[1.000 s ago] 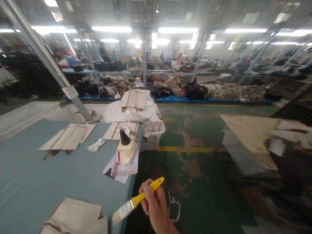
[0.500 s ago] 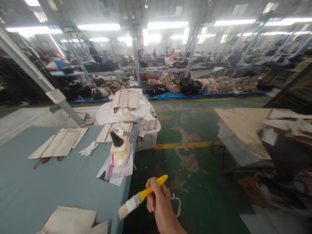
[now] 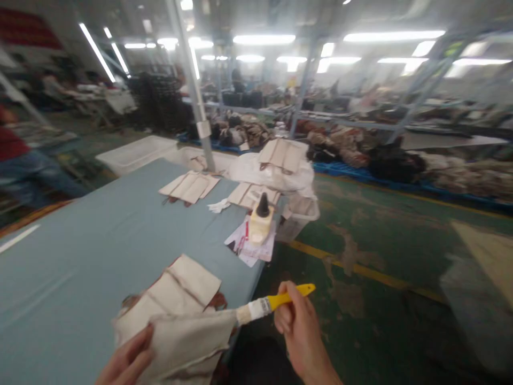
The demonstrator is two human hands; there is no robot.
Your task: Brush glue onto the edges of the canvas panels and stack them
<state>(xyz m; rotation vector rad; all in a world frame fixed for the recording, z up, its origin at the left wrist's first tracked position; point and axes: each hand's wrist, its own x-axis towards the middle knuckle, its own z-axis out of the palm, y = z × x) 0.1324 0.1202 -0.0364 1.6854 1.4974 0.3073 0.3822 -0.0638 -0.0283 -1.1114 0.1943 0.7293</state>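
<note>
My right hand (image 3: 298,323) is closed around the yellow handle of a paintbrush (image 3: 274,302). Its pale bristles point left and meet the right corner of a beige canvas piece (image 3: 188,339) in the view; whether they press on it I cannot tell. At the lower left my left hand (image 3: 130,355) grips that piece by its left side, slightly blurred, with part of the hand out of frame. Behind it lies another beige canvas panel (image 3: 172,283) with brown trim, on the blue-grey table (image 3: 100,246). Farther back stands a cream plastic bottle (image 3: 260,227) with a black cone-shaped top.
Under the bottle lie papers (image 3: 266,251), with a red tool beside it. More canvas panels (image 3: 190,187) and a white cloth scrap (image 3: 218,206) lie farther back. White bins (image 3: 138,152) and a metal post (image 3: 196,91) stand behind the table. A person (image 3: 28,166) is at far left.
The view has swung left. My left hand has come into view on the canvas piece. The paintbrush, still in my right hand, now has its bristles at that piece's corner.
</note>
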